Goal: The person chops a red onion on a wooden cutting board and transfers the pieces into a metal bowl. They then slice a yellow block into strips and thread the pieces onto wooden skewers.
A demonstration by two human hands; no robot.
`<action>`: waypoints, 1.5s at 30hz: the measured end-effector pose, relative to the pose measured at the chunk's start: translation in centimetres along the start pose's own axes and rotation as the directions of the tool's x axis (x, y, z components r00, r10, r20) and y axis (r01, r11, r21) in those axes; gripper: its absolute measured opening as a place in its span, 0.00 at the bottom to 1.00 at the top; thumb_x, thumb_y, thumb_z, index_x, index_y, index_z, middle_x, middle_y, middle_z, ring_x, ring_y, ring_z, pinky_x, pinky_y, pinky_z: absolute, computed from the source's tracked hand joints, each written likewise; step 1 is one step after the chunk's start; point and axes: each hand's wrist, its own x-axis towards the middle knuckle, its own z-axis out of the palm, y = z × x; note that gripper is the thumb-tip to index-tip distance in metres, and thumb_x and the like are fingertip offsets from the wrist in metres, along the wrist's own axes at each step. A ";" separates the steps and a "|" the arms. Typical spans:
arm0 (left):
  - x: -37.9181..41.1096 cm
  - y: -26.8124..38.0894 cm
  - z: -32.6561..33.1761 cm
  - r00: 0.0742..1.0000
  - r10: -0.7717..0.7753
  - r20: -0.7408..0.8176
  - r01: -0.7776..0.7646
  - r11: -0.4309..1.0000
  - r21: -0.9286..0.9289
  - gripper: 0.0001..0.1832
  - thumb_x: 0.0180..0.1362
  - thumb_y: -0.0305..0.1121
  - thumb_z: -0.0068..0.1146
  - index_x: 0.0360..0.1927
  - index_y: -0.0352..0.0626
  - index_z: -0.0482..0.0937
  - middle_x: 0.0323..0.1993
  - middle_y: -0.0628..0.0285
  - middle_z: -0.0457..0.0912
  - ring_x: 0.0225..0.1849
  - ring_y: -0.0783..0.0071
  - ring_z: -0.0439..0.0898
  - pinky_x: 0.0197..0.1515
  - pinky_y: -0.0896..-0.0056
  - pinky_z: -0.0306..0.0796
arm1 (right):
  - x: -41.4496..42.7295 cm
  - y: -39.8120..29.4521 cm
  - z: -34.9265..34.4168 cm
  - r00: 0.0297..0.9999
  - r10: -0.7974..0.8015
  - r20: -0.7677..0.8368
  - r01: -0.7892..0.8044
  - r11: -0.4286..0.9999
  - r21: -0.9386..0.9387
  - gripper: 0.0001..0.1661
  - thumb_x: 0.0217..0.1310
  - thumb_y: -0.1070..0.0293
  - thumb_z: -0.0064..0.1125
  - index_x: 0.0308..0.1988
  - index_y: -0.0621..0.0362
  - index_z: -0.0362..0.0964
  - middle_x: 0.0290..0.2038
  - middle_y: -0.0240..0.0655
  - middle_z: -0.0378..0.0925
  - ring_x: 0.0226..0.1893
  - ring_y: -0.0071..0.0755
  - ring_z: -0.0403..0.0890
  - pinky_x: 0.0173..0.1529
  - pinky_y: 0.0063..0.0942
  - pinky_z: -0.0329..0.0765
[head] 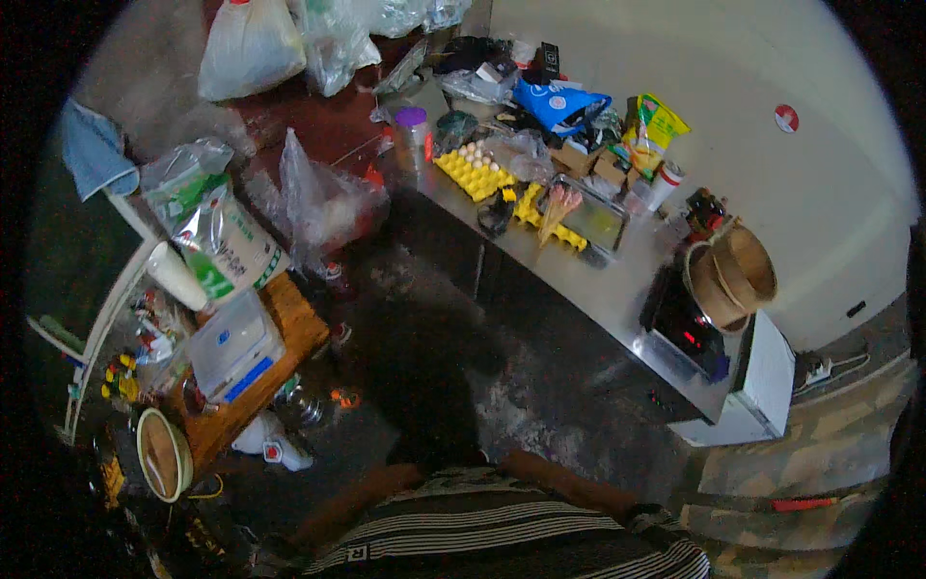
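Note:
Low in the head view, my left hand (405, 474) is in deep shadow just in front of the striped shirt. My right hand (517, 463) lies a little to the right of it, also dark. The fingers of both hands cannot be made out, nor whether they hold anything. Beyond them is the dark floor (521, 405). On the steel counter (629, 297) stand a yellow egg tray (474, 174) with several eggs, a rectangular tray (597, 217), and a cooktop (684, 326) with red lit marks. Round wooden steamers (731, 275) rest at its back.
To the left, a wooden table (296, 311) carries a translucent plastic box (239, 344) and a large printed sack (231, 246). A white plastic jug (275, 441) stands on the floor beside it. A white cabinet (767, 391) adjoins the counter's right end. Plastic bags (253, 51) hang at the upper left.

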 end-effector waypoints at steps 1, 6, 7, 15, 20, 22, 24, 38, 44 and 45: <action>0.2 -1.4 -2.2 0.997 -0.071 0.027 0.072 0.996 -0.061 0.19 0.68 0.42 0.50 0.56 0.46 0.80 0.48 0.54 0.81 0.48 0.55 0.80 0.55 0.52 0.72 | 0.4 0.0 -3.8 0.998 0.005 0.056 -0.008 0.999 0.051 0.24 0.71 0.49 0.49 0.53 0.56 0.76 0.39 0.40 0.82 0.37 0.42 0.82 0.42 0.45 0.77; 4.6 -9.5 -12.7 0.979 -0.200 0.040 0.204 0.955 -0.213 0.19 0.68 0.41 0.51 0.57 0.45 0.79 0.49 0.54 0.81 0.49 0.56 0.80 0.55 0.54 0.71 | 6.0 5.1 -18.5 0.998 -0.012 0.060 -0.017 0.891 0.454 0.25 0.69 0.50 0.51 0.47 0.60 0.78 0.36 0.40 0.82 0.37 0.43 0.82 0.42 0.46 0.77; 5.8 -11.5 -15.0 0.977 -0.206 0.048 0.211 0.951 -0.224 0.19 0.68 0.41 0.51 0.57 0.45 0.79 0.49 0.55 0.81 0.49 0.56 0.80 0.55 0.54 0.71 | 8.8 7.4 -19.5 0.995 -0.034 -0.096 0.079 0.850 0.521 0.24 0.69 0.50 0.51 0.46 0.60 0.79 0.36 0.41 0.82 0.36 0.43 0.82 0.41 0.46 0.77; 12.5 -21.5 -36.7 0.962 -0.270 -0.041 0.249 0.930 -0.271 0.19 0.68 0.41 0.52 0.58 0.43 0.78 0.49 0.55 0.81 0.50 0.59 0.79 0.56 0.56 0.71 | 23.9 7.9 -41.7 0.735 0.252 -0.630 -0.157 0.967 0.203 0.17 0.65 0.55 0.58 0.41 0.58 0.79 0.34 0.40 0.84 0.34 0.42 0.84 0.38 0.37 0.78; 15.5 -25.8 -47.9 0.861 -0.471 -0.190 0.355 0.826 -0.439 0.20 0.68 0.40 0.53 0.58 0.42 0.77 0.50 0.56 0.81 0.51 0.60 0.79 0.57 0.58 0.71 | 31.0 15.3 -62.7 0.516 0.328 -0.791 0.064 0.906 0.418 0.12 0.61 0.59 0.61 0.37 0.57 0.79 0.28 0.40 0.82 0.26 0.43 0.83 0.33 0.34 0.77; 16.0 -27.0 -50.8 0.710 -0.635 -0.304 0.408 0.722 -0.558 0.20 0.68 0.40 0.53 0.59 0.41 0.77 0.50 0.56 0.81 0.52 0.61 0.79 0.57 0.58 0.71 | 34.2 15.1 -73.8 0.425 0.288 -0.858 -0.085 0.957 0.279 0.12 0.63 0.61 0.60 0.37 0.57 0.81 0.30 0.42 0.84 0.29 0.45 0.84 0.36 0.37 0.78; 19.5 -28.3 -53.5 0.588 -0.717 -0.375 0.376 0.652 -0.658 0.20 0.68 0.40 0.53 0.59 0.41 0.76 0.50 0.56 0.81 0.52 0.61 0.79 0.57 0.59 0.71 | 39.4 23.4 -82.4 0.196 0.276 -0.941 0.082 0.952 0.296 0.18 0.64 0.57 0.57 0.34 0.62 0.80 0.26 0.47 0.81 0.28 0.48 0.83 0.37 0.41 0.77; 45.6 -31.6 -78.1 0.784 -0.524 -0.334 0.141 0.673 -0.726 0.21 0.68 0.38 0.55 0.60 0.38 0.74 0.51 0.58 0.81 0.54 0.65 0.78 0.58 0.63 0.71 | 49.8 46.5 -99.4 0.275 0.582 -0.765 -0.403 0.792 0.459 0.28 0.65 0.49 0.45 0.56 0.56 0.70 0.45 0.50 0.82 0.45 0.55 0.84 0.53 0.51 0.77; 71.3 -32.6 -84.1 0.970 -0.223 -0.100 -0.060 0.179 -0.982 0.33 0.70 0.55 0.46 0.66 0.36 0.67 0.52 0.60 0.80 0.52 0.66 0.80 0.52 0.65 0.72 | 48.2 41.0 -93.9 0.496 0.411 -0.765 -0.020 0.886 0.463 0.20 0.61 0.54 0.50 0.34 0.60 0.78 0.27 0.49 0.81 0.31 0.51 0.83 0.35 0.48 0.77; 75.2 -30.6 -85.3 0.962 -0.271 0.014 0.057 0.152 -0.987 0.34 0.69 0.58 0.47 0.64 0.38 0.69 0.48 0.61 0.80 0.48 0.65 0.81 0.47 0.66 0.72 | 47.7 40.1 -92.6 0.477 0.373 -0.796 -0.092 0.922 0.376 0.19 0.61 0.55 0.51 0.35 0.60 0.78 0.28 0.49 0.81 0.32 0.51 0.83 0.36 0.48 0.77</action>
